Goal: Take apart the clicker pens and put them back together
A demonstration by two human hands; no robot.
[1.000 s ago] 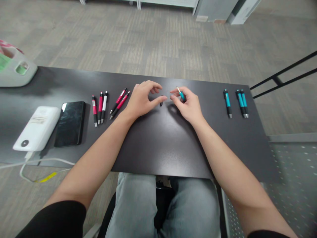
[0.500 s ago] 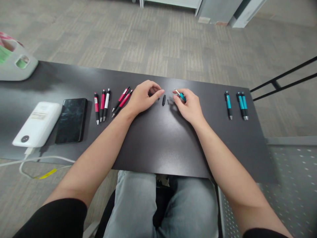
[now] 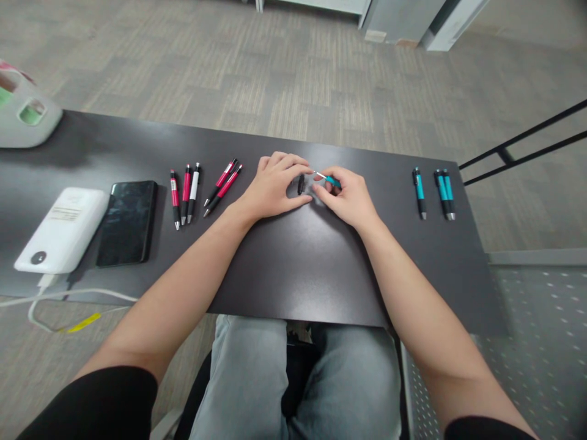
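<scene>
My right hand [image 3: 349, 194] grips a teal pen barrel [image 3: 333, 182], from which a thin pale refill sticks out to the left. My left hand [image 3: 274, 186] rests on the dark table [image 3: 298, 263] with thumb and fingers spread wide. In the gap between them lies a small black pen piece [image 3: 301, 184], not visibly gripped. The refill's tip comes close to my left fingertips; whether it touches them I cannot tell.
Left of my hands lie several red pens [image 3: 175, 198] and a white pen [image 3: 194, 192]. Farther left are a black phone [image 3: 127, 223] and a white power bank [image 3: 63, 229] with a cable. Several teal pens [image 3: 419, 192] lie on the right.
My left hand has opened and moved slightly right, its thumb and fingers now around the black piece. My right hand still holds the teal barrel, now tilted flatter. The view has shifted slightly.
</scene>
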